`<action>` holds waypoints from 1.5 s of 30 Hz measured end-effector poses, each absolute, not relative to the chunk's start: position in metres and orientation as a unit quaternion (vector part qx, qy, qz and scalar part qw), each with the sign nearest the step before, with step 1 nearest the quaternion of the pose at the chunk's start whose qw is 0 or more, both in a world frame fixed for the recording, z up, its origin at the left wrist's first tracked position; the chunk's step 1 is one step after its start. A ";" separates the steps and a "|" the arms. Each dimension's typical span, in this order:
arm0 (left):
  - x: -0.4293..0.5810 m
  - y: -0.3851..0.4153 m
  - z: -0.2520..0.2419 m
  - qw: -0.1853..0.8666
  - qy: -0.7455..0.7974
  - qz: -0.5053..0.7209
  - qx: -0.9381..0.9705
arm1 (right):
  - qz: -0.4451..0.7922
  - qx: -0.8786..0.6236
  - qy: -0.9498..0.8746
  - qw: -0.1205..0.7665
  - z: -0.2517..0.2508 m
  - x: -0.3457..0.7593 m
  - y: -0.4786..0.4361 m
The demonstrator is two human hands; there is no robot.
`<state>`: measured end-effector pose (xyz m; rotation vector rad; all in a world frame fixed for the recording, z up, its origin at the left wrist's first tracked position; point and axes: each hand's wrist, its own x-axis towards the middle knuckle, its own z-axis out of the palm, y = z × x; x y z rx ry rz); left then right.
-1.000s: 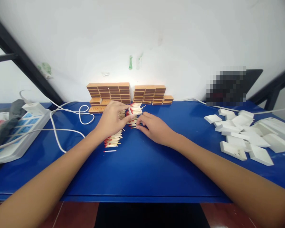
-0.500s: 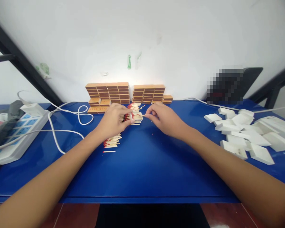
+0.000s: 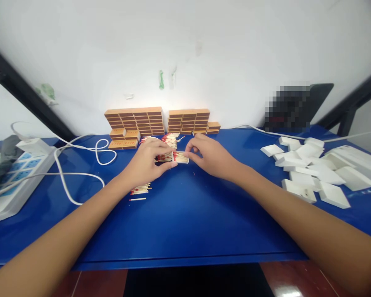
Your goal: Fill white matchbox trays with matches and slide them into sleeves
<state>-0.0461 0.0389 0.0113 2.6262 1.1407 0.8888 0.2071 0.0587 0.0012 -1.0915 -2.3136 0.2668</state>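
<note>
My left grip (image 3: 146,162) spans the left end of a white tray (image 3: 182,162), thumb on its near side and fingertips on the far side, so I read it as holding the tray. My right grip (image 3: 210,155) is narrow, thumb and fingertips close together at the tray's other end; whether anything is pinched there I cannot tell. The tray sits between the two, with red-headed matches (image 3: 180,157) inside.

I judge the step in hand to be settling matches in the tray; the next move seems to call for a steady left grip and a light right one, so nothing spills over the low rim.

A heap (image 3: 170,141) lies just beyond the left fingertips; a pile (image 3: 141,189) and a lone match (image 3: 137,199) lie nearer me. Stacked boxes (image 3: 134,119) limit my reach beyond both grips. A cable (image 3: 59,170) loops left of my left forearm. Right of the right grip, the desk (image 3: 185,231) gives me room as far as the white pieces (image 3: 326,173), and toward me down to its front edge.
</note>
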 end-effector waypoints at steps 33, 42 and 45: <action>-0.033 0.022 0.006 0.066 0.360 0.304 0.879 | 0.217 -0.392 -0.859 0.246 0.029 0.237 0.058; -0.023 0.008 0.003 0.029 0.356 0.228 0.906 | 0.168 -0.386 -0.877 0.229 0.019 0.244 0.047; -0.023 0.007 0.005 0.032 0.350 0.249 0.902 | 0.204 -0.371 -0.885 0.196 0.022 0.244 0.042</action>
